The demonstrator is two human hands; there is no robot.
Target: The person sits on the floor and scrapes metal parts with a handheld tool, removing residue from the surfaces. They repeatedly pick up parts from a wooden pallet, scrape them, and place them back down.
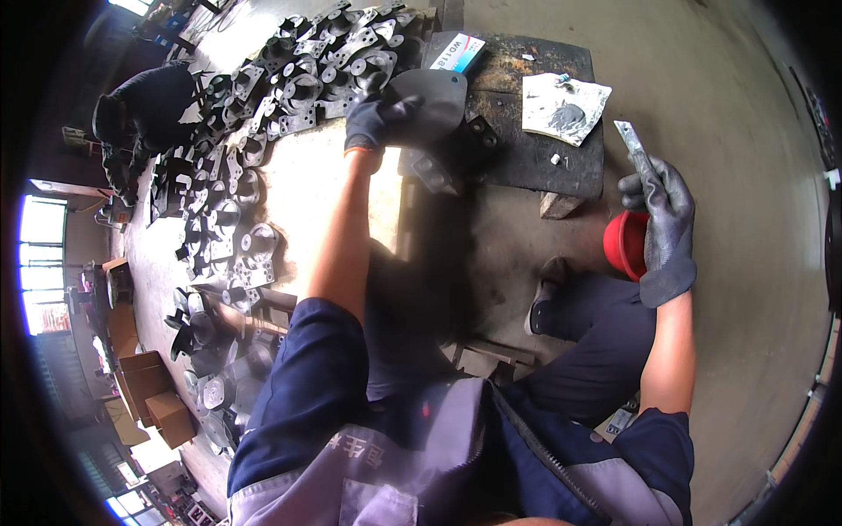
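My left hand [375, 116], in a dark glove, grips the left edge of a grey metal casting [431, 103] with a broad rounded plate. The casting's darker lower end [478, 140] reaches over the worn black board [500, 90]. Out to the right, my gloved right hand [668, 206] is closed round a putty knife [633, 145], its flat blade pointing up and left. Beside that hand's palm shows a red bowl [623, 245]; whether the hand touches it I cannot tell. On the board lies a white sheet [588, 92] with a smear of grey paste [566, 116].
Several similar metal castings [303, 86] crowd the left and far left. A small box [458, 54] and a white cap [555, 159] lie on the board. A wooden block [560, 206] is under its near edge. Another person [158, 110] bends over at far left; cardboard boxes [149, 386] stand lower left.
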